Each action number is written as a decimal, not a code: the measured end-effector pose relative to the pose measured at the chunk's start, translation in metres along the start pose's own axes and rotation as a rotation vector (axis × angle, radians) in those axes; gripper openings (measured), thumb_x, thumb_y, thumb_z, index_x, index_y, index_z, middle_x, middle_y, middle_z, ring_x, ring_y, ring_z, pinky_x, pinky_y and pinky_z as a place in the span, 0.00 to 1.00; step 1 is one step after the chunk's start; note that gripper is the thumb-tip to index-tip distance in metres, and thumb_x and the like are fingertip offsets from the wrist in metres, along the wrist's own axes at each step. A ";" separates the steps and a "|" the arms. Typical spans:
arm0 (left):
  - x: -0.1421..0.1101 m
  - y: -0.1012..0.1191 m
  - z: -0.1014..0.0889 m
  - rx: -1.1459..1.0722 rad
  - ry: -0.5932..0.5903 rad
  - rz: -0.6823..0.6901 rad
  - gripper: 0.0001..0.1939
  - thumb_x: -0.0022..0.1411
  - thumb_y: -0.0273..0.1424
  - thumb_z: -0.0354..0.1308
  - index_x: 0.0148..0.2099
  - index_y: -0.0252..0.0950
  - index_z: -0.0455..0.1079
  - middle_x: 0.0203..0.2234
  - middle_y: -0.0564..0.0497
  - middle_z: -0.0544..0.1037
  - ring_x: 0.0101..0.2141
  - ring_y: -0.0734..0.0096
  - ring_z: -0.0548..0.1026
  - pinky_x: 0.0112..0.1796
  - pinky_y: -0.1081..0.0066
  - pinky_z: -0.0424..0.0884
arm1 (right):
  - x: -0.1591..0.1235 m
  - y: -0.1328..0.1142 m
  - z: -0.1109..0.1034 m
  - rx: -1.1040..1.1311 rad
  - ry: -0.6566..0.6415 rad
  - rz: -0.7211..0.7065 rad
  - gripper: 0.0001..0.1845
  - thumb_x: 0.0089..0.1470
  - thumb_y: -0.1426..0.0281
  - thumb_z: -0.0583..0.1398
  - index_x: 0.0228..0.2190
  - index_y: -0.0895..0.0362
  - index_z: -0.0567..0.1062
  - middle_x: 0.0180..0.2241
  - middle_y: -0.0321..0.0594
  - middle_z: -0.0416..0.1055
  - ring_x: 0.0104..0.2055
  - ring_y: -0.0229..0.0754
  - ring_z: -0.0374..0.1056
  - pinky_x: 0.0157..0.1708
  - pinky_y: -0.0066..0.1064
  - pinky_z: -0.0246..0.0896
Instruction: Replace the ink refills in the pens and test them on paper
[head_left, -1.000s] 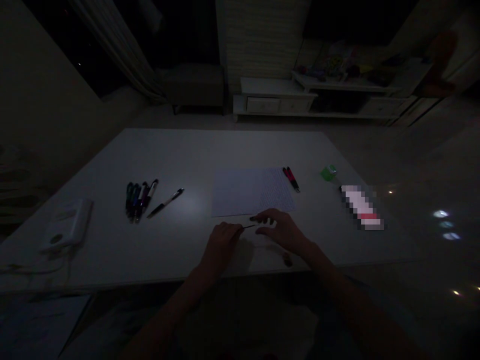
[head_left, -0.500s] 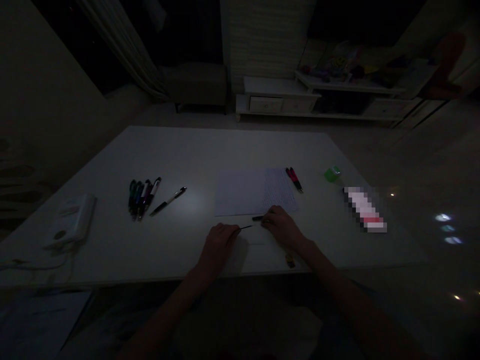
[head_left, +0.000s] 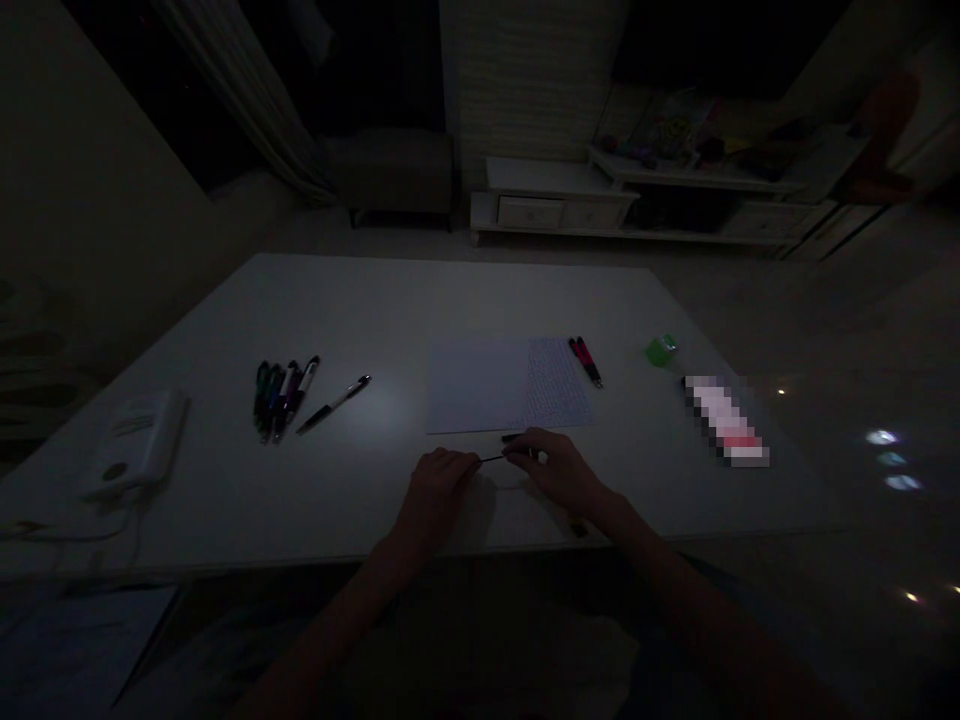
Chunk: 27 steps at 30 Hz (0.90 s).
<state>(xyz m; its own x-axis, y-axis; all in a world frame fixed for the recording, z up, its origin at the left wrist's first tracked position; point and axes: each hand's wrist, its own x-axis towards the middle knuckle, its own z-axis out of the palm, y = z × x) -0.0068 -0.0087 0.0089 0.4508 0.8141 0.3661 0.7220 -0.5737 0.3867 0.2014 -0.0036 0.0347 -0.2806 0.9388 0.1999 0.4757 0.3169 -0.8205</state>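
Note:
My left hand is closed in a pinch on one end of a thin dark pen refill held just above the white table. At the refill's other end are the pinched fingertips of my right hand; whether they hold a small part there is too dark to tell. Beyond those fingers a black pen piece shows, partly hidden by the hand. A sheet of paper with handwriting on its right part lies just past both hands. Under my right wrist is a small dark and yellowish object.
Several pens lie bunched at the left, with a single pen beside them. Two red and black pens touch the paper's right side. Further right are a green container and a blurred-out phone-like object. A white box with a cable stands left.
My right hand has moved left and its fingertips now meet the refill's free end, where a gap was before. My left hand stays almost in place.

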 end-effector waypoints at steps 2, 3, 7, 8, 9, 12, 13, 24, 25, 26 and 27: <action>0.001 0.001 -0.001 0.001 -0.005 -0.001 0.09 0.64 0.30 0.48 0.40 0.37 0.70 0.30 0.49 0.76 0.32 0.69 0.70 0.36 0.67 0.64 | 0.000 0.001 0.001 -0.008 -0.001 -0.021 0.06 0.51 0.70 0.59 0.32 0.56 0.76 0.31 0.39 0.73 0.31 0.36 0.66 0.31 0.27 0.59; 0.001 0.002 -0.001 0.000 -0.004 -0.006 0.09 0.64 0.30 0.48 0.40 0.37 0.70 0.31 0.49 0.76 0.33 0.69 0.70 0.36 0.67 0.64 | 0.000 0.002 0.001 -0.017 0.001 -0.027 0.05 0.51 0.71 0.59 0.32 0.56 0.76 0.31 0.39 0.73 0.31 0.36 0.66 0.31 0.27 0.59; 0.000 0.000 -0.001 0.005 0.015 -0.018 0.09 0.63 0.30 0.49 0.40 0.36 0.70 0.31 0.49 0.76 0.33 0.68 0.70 0.37 0.67 0.64 | 0.000 0.003 -0.001 -0.047 0.040 -0.018 0.05 0.51 0.70 0.59 0.30 0.56 0.76 0.29 0.39 0.73 0.29 0.36 0.65 0.30 0.28 0.59; -0.001 0.000 -0.001 0.005 0.014 -0.018 0.09 0.63 0.29 0.49 0.39 0.36 0.70 0.31 0.49 0.76 0.33 0.68 0.70 0.37 0.67 0.64 | 0.000 0.003 -0.001 -0.051 0.044 -0.019 0.05 0.51 0.70 0.59 0.30 0.56 0.76 0.29 0.39 0.73 0.28 0.36 0.65 0.30 0.28 0.59; -0.002 -0.001 0.000 0.004 0.013 -0.016 0.08 0.63 0.29 0.49 0.39 0.36 0.70 0.30 0.49 0.76 0.33 0.68 0.70 0.36 0.67 0.64 | 0.000 0.003 -0.001 -0.052 0.041 -0.021 0.05 0.51 0.70 0.59 0.30 0.56 0.76 0.29 0.39 0.73 0.28 0.36 0.65 0.30 0.28 0.59; -0.003 0.000 0.001 -0.007 0.000 -0.005 0.09 0.63 0.29 0.49 0.41 0.37 0.70 0.31 0.49 0.76 0.33 0.68 0.70 0.37 0.67 0.63 | -0.001 0.000 0.004 -0.050 0.013 -0.026 0.05 0.51 0.70 0.59 0.31 0.56 0.76 0.29 0.39 0.73 0.29 0.36 0.65 0.31 0.28 0.59; -0.003 0.001 0.002 -0.012 -0.005 0.000 0.09 0.63 0.30 0.49 0.41 0.37 0.70 0.31 0.49 0.76 0.33 0.69 0.70 0.37 0.66 0.63 | -0.001 -0.001 0.007 -0.050 -0.004 -0.026 0.05 0.51 0.70 0.59 0.31 0.56 0.76 0.29 0.39 0.73 0.29 0.36 0.66 0.31 0.28 0.60; -0.003 0.002 0.001 -0.036 -0.013 -0.029 0.08 0.63 0.29 0.49 0.39 0.37 0.70 0.30 0.50 0.76 0.33 0.68 0.70 0.37 0.67 0.64 | 0.008 0.023 -0.004 -0.393 -0.024 -0.016 0.14 0.45 0.74 0.62 0.38 0.56 0.74 0.37 0.44 0.68 0.42 0.45 0.62 0.43 0.37 0.58; -0.004 0.000 0.001 -0.038 -0.005 -0.030 0.08 0.63 0.29 0.49 0.40 0.37 0.70 0.31 0.50 0.76 0.33 0.68 0.70 0.37 0.67 0.64 | 0.011 0.028 -0.005 -0.436 0.025 0.007 0.11 0.46 0.73 0.62 0.36 0.56 0.75 0.36 0.44 0.68 0.42 0.45 0.62 0.42 0.38 0.58; -0.004 -0.002 0.001 -0.037 0.003 -0.029 0.08 0.63 0.29 0.49 0.40 0.37 0.70 0.31 0.50 0.76 0.33 0.68 0.70 0.37 0.67 0.64 | 0.012 0.032 -0.007 -0.454 0.065 0.024 0.08 0.47 0.73 0.61 0.33 0.56 0.75 0.35 0.44 0.68 0.41 0.45 0.62 0.42 0.37 0.58; -0.005 -0.003 0.000 -0.034 0.010 -0.028 0.08 0.63 0.29 0.49 0.40 0.37 0.70 0.31 0.50 0.76 0.33 0.68 0.70 0.37 0.67 0.64 | 0.014 0.034 -0.007 -0.455 0.088 0.030 0.06 0.48 0.72 0.61 0.32 0.56 0.75 0.35 0.44 0.68 0.41 0.45 0.62 0.42 0.37 0.58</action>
<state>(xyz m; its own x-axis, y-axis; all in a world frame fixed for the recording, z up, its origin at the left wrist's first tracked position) -0.0112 -0.0106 0.0056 0.4251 0.8291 0.3631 0.7158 -0.5535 0.4257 0.2196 0.0209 0.0131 -0.1982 0.9502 0.2405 0.8055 0.2977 -0.5124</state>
